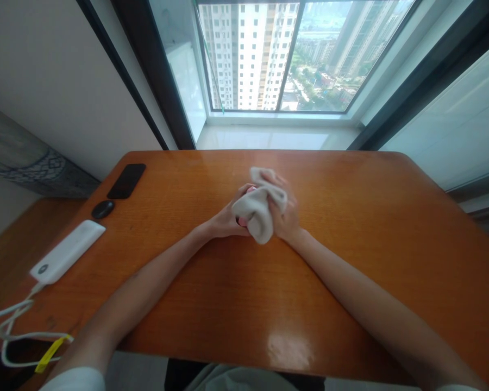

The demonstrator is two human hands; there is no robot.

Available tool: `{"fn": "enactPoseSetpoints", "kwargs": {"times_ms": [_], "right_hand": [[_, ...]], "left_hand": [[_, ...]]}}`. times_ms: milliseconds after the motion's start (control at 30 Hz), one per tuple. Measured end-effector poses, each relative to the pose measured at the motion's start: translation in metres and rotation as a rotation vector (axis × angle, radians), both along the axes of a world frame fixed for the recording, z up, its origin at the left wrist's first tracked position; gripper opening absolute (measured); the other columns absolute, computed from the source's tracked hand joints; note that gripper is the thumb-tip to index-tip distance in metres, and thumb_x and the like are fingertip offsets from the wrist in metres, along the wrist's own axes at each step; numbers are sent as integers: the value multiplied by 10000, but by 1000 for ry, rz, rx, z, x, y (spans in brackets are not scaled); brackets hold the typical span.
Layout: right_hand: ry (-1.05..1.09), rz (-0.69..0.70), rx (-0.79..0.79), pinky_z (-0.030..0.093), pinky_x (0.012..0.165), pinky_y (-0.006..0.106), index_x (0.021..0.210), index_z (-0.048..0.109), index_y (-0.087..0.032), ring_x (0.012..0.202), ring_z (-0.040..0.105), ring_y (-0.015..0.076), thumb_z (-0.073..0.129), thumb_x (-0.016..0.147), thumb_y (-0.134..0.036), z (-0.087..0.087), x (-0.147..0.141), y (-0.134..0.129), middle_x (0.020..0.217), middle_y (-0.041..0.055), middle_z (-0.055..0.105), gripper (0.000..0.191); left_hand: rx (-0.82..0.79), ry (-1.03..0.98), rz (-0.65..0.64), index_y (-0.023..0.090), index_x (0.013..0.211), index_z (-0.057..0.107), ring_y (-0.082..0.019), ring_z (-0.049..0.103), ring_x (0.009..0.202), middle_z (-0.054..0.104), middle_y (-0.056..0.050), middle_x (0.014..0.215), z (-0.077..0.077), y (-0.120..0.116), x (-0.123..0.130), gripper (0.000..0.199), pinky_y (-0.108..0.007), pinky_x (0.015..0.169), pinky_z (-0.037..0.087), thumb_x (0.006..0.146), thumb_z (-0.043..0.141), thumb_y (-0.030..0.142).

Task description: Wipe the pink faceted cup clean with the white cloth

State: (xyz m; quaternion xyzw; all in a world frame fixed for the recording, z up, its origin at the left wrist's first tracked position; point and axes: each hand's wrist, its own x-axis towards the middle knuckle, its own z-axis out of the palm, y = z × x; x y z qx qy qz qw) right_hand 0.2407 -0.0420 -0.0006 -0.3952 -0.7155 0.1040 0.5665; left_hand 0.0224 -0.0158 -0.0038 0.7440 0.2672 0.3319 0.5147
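Observation:
A light grey cloth [259, 214] is bunched between my two hands above the middle of the table. My left hand [229, 218] is wrapped round a small pink item [243, 221] with a dark part, mostly covered by the cloth. On the other side, my right hand [286, 213] grips the cloth and presses it against the pink item. The cloth hangs down between the hands, and one end sticks up over the right fingers. What the pink item is cannot be made out.
On the left of the wooden table [212, 304] lie a black phone [126, 181], a black mouse-like object [103, 209] and a white power strip [68, 252]. White cables [14, 320] with a yellow tag [51, 354] run at the lower left. A window stands beyond the far edge.

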Motion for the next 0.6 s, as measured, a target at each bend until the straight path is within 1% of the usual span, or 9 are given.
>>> {"fn": "enactPoseSetpoints", "kwargs": {"times_ms": [100, 133, 233, 300, 367, 433, 500, 567, 600], "right_hand": [[651, -487, -194, 644, 1032, 462, 1015, 774, -175, 1114, 789, 318, 561, 1069, -549, -18, 44, 45, 1089, 111, 842, 434], [745, -584, -201, 668, 946, 446, 1009, 747, -150, 1060, 794, 317, 446, 1104, -568, -22, 59, 58, 1046, 145, 828, 524], [850, -696, -175, 656, 961, 444, 1110, 716, -111, 1107, 782, 314, 132, 1131, -588, -29, 85, 77, 1072, 196, 799, 754], [872, -708, -150, 623, 1061, 510, 1248, 683, -118, 1173, 770, 312, 93, 1131, -595, -28, 79, 72, 1162, 163, 786, 768], [775, -608, -71, 530, 1184, 639, 1416, 622, -156, 1279, 731, 314, 142, 1146, -578, -24, 58, 56, 1306, 127, 757, 694], [474, -386, 13, 395, 1277, 724, 1523, 588, -197, 1428, 644, 350, 268, 1151, -564, -16, 32, 36, 1448, 138, 708, 613], [277, -185, 48, 407, 1315, 648, 1410, 727, -306, 1435, 653, 350, 541, 1067, -622, -7, 10, 15, 1409, 65, 751, 502], [-194, 193, 135, 421, 1316, 655, 1508, 680, -352, 1526, 575, 376, 611, 1040, -580, 2, -3, 0, 1541, 49, 691, 525], [-308, 258, 212, 424, 1315, 657, 1552, 643, -370, 1544, 555, 379, 647, 1028, -536, 5, -6, -5, 1577, 38, 670, 549]], "left_hand": [[14, -2, -24, 297, 1667, 254, -391, 594, 1356, 532, -163, 1549, 4, -5, -3, 1210, -538, 1130, 553, 714, 982, 459], [19, -2, -27, 291, 1655, 252, -371, 608, 1320, 527, -168, 1546, 4, -6, -3, 1181, -504, 1096, 565, 728, 969, 439], [26, 2, -23, 294, 1634, 265, -345, 608, 1280, 517, -165, 1532, 5, -7, -3, 1164, -445, 1037, 572, 715, 969, 418], [24, 3, -22, 302, 1635, 263, -335, 613, 1264, 519, -155, 1523, 6, -7, -1, 1157, -435, 1023, 573, 720, 963, 412], [25, 4, -22, 306, 1642, 254, -329, 624, 1256, 521, -152, 1530, 6, -6, -1, 1151, -437, 1028, 575, 732, 952, 413], [34, 10, -16, 300, 1656, 242, -340, 636, 1271, 522, -163, 1555, 5, -4, -2, 1169, -461, 1046, 582, 734, 950, 434], [81, 24, 1, 270, 1660, 284, -387, 619, 1350, 535, -181, 1583, 2, -3, -2, 1167, -532, 1114, 566, 725, 947, 489], [142, 47, 17, 244, 1624, 411, -435, 560, 1454, 584, -165, 1577, -3, -3, -2, 1103, -612, 1214, 503, 704, 933, 558], [168, 56, 39, 243, 1591, 481, -444, 530, 1495, 618, -142, 1561, -7, -5, 0, 1046, -635, 1252, 469, 704, 913, 590]]}}
